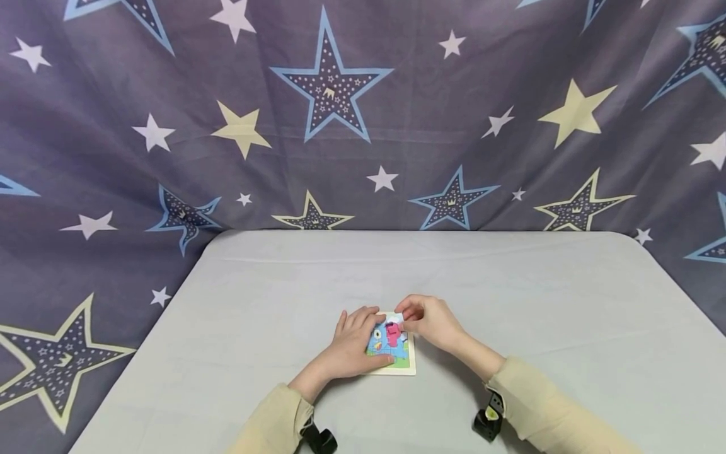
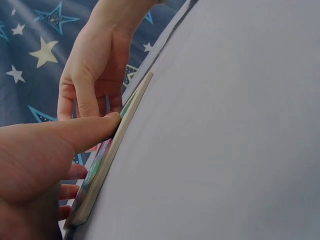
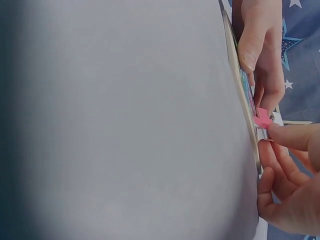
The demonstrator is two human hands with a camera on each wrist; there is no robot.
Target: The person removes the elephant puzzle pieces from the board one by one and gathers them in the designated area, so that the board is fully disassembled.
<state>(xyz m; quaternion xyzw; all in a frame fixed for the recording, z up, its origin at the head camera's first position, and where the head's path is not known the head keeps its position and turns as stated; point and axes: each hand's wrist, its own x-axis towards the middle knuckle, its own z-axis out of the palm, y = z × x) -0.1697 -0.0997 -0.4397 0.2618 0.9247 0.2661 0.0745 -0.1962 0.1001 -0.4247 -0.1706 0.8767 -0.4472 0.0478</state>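
Sleeves: left beige sleeve (image 1: 271, 419) lying behind the left grip, right beige sleeve (image 1: 547, 400) lying behind the right grip, both on the near side.
Wrist gear: a black device (image 1: 321, 439) hanging at the left cuff and another black device (image 1: 489, 421) at the right cuff, each nearer than its grip.
Left grip (image 1: 354, 345): spreading over the left part of the board, thumb lying across its near end, other fingers reaching toward the far end.
Right grip (image 1: 432, 320): pinching a small pink-and-white piece (image 3: 262, 119) by thumb and fingers, at the board's far right.
Piece: sitting at the right fingertips, tilting up from the board; left fingers are coming close beside it, contact being hard to tell.
Puzzle board (image 1: 404, 372): lying flat under the left grip and just left of the right grip, pale-edged, showing blue, green and pink print.
Counter (image 1: 573, 296): spreading in pale grey around and beneath both grips.
Curtain (image 1: 408, 126): hanging beyond both grips, dark, bearing blue, yellow and white stars.
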